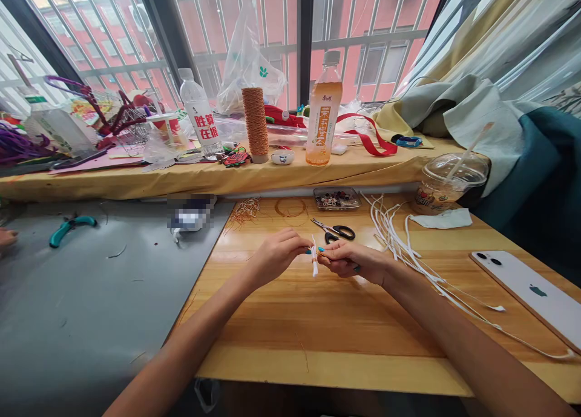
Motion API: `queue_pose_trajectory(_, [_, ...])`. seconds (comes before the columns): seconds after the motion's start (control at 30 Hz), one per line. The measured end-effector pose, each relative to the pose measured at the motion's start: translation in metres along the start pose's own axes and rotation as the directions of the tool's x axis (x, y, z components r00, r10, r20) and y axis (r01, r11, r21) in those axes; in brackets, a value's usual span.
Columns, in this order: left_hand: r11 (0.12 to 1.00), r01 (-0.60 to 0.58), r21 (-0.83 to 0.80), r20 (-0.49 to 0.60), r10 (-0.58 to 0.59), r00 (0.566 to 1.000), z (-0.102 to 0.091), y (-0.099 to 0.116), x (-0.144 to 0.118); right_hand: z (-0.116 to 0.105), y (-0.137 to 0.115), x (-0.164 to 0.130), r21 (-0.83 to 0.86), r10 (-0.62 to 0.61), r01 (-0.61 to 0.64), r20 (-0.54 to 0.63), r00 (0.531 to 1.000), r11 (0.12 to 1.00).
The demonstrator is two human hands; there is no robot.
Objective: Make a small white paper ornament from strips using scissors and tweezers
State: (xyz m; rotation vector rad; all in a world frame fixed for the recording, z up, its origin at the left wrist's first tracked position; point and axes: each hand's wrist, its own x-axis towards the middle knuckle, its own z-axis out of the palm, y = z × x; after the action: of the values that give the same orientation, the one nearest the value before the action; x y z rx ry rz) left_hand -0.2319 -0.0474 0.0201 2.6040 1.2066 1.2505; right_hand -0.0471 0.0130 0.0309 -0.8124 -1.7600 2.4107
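Cord bundle [315,269], white, already wears a ring of brown thread [315,259]; whether it is knotted I cannot tell. It hangs nearly upright between my hands: my left hand [278,252] pinches at its left side, while my right hand [353,261] seems to grip the thread just to its right. Loose cords [391,240] lie unbound at right; scissors [334,229] rest just beyond, the brown spool [255,123] farther.

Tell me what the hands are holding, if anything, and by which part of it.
A small bundle of white cords, held around its middle, near the brown binding, between left hand and right hand. Exact finger contact is too small to tell.
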Motion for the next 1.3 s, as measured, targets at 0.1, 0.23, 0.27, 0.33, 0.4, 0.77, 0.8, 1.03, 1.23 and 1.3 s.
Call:
queue_pose_trajectory(0.1, [0.996, -0.045, 0.083, -0.005, 0.045, 0.999, 0.005, -0.003, -0.003, -0.005, 0.003, 0.002, 0.025, 0.043, -0.045, 0.063, 0.997, 0.999])
queue_pose_trajectory(0.23, [0.996, -0.061, 0.063, 0.004, 0.061, 0.998, 0.008, -0.004, -0.006, -0.008, 0.005, 0.003, 0.036, 0.063, -0.069, 0.15, 0.987, 0.997])
queue_pose_trajectory(0.27, [0.998, -0.045, 0.054, 0.001, 0.045, 0.999, 0.008, -0.005, -0.007, -0.007, 0.005, 0.003, 0.026, 0.058, -0.062, 0.146, 0.988, 0.998])
queue_pose_trajectory(0.33, [0.998, 0.041, 0.037, -0.021, -0.04, 0.999, 0.009, -0.007, -0.007, 0.0, 0.004, 0.003, -0.043, 0.022, -0.02, 0.053, 0.998, 0.999])
queue_pose_trajectory(0.4, [0.983, 0.184, -0.004, -0.045, -0.184, 0.982, 0.01, -0.009, -0.006, 0.01, 0.004, 0.004, -0.234, -0.086, 0.052, -0.141, 0.986, 0.971])
queue_pose_trajectory(0.77, [0.755, 0.609, -0.245, 0.21, -0.571, 0.793, 0.02, -0.017, -0.003, 0.011, 0.025, 0.015, -0.922, -0.805, -0.241, 0.111, 0.583, -0.302])
queue_pose_trajectory(0.8, [0.802, 0.569, -0.181, 0.184, -0.541, 0.821, 0.019, -0.018, -0.003, 0.009, 0.025, 0.015, -0.921, -0.796, -0.233, 0.121, 0.593, -0.313])
queue_pose_trajectory(1.03, [0.93, 0.364, -0.045, -0.059, -0.367, 0.928, 0.005, -0.016, -0.001, 0.004, 0.022, 0.014, -0.941, -0.759, -0.172, 0.116, 0.641, -0.29])
queue_pose_trajectory(1.23, [0.951, 0.293, -0.099, -0.066, -0.3, 0.952, 0.002, -0.01, 0.001, 0.011, 0.023, 0.012, -0.913, -0.645, -0.055, 0.243, 0.724, -0.405])
queue_pose_trajectory(1.3, [0.907, 0.393, -0.15, -0.098, -0.409, 0.907, 0.004, -0.012, 0.001, 0.013, 0.022, 0.012, -0.904, -0.622, -0.031, 0.269, 0.735, -0.427])
